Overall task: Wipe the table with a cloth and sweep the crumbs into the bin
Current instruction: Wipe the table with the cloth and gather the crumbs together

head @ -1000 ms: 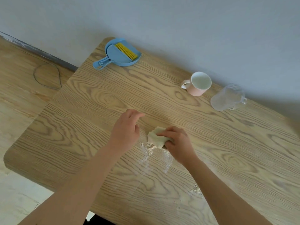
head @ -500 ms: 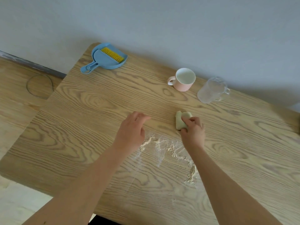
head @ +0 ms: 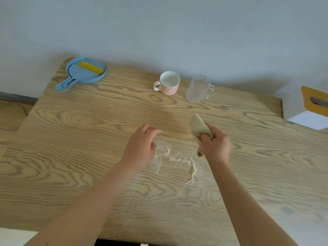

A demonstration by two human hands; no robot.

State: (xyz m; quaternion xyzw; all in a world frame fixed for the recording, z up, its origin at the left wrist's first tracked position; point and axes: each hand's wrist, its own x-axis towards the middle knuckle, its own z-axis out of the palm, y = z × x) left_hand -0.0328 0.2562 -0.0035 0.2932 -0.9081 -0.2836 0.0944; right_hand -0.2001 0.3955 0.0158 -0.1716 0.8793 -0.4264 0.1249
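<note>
Your right hand (head: 215,148) grips the cloth (head: 201,126), fingers curled round its bunched middle. One end pokes out past your knuckles toward the wall; the other hangs blurred under your palm, close to the tabletop (head: 71,166). The crumbs (head: 177,159) lie in a pale trail between your two hands, on your side of the cloth. They run from just beside your left thumb across to a small heap next to your right wrist. Your left hand (head: 140,148) is palm down with loose, slightly spread fingers and holds nothing; whether it touches the wood cannot be told. At the far left corner sits the blue dustpan (head: 88,78) with a yellow-bristled brush (head: 90,68) lying in it. Near the far edge a pink mug (head: 168,84) stands upright, a clear glass cup (head: 197,91) just to its right. A white box (head: 301,110) with a yellow top sits at the tabletop's right end
</note>
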